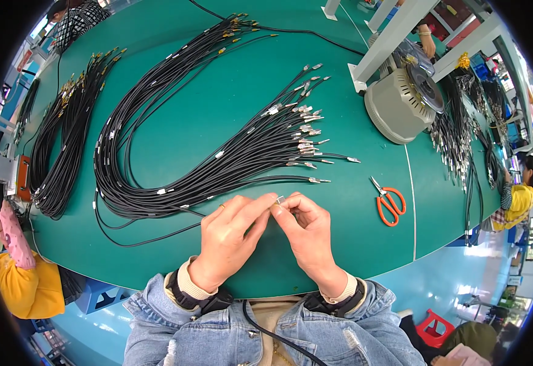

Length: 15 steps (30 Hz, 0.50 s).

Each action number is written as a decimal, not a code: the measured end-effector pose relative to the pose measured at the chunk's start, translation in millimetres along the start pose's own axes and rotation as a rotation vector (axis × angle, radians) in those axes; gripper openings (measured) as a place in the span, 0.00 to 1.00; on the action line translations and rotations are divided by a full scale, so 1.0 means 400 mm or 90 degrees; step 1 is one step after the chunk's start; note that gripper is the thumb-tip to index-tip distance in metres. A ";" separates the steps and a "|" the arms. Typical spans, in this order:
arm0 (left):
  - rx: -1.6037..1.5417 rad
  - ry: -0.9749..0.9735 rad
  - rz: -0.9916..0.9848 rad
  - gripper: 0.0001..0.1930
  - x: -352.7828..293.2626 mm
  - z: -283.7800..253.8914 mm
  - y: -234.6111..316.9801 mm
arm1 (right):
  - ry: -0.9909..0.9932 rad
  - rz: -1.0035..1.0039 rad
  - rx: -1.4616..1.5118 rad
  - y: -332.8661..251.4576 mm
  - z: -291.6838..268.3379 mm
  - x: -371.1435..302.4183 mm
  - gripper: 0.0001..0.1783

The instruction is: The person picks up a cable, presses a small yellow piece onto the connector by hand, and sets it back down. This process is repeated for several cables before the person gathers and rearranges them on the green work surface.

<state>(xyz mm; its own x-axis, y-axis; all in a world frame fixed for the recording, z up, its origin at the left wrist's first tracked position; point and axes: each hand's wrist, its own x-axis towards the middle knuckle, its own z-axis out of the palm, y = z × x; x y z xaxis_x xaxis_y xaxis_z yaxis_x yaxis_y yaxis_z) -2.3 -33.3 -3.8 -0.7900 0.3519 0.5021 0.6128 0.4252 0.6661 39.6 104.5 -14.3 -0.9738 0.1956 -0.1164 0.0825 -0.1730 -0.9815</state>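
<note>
You pinched the small silver metal connector (280, 199) between both hands, low centre over the green bench (218, 104). Left hand (233, 235) had thumb and forefinger closed on the thin black cable (157, 235) end, right hand (306, 229) closed narrow on the connector tip. To do it well, I'd judge: keep the tips close, cable straight into the fitting, wrists steady over the bench. The connector looked tiny and shiny, mostly hidden by fingertips; its cable trailed off to 9 o'clock. The big bundle of black cables with metal ends (242, 152) lay at 12 o'clock, orange-handled scissors (389, 204) at 3 o'clock, grey round machine (400, 100) at 1 o'clock.
</note>
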 end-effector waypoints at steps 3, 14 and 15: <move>0.023 0.015 0.061 0.17 -0.001 0.006 -0.009 | -0.008 -0.004 0.022 -0.004 0.003 -0.001 0.02; -0.004 0.030 -0.029 0.13 -0.003 -0.003 0.008 | -0.018 0.086 0.114 -0.021 0.007 -0.017 0.07; -0.017 0.030 -0.043 0.12 -0.001 -0.004 0.012 | -0.027 0.081 0.137 -0.016 0.005 -0.017 0.08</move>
<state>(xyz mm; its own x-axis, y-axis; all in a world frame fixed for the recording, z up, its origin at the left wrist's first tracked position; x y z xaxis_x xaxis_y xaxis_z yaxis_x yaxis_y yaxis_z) 1.0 -32.9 0.0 -0.8297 0.2829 0.4812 0.5582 0.4236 0.7134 45.3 102.5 -6.8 -0.9668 0.1200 -0.2255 0.1617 -0.3955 -0.9041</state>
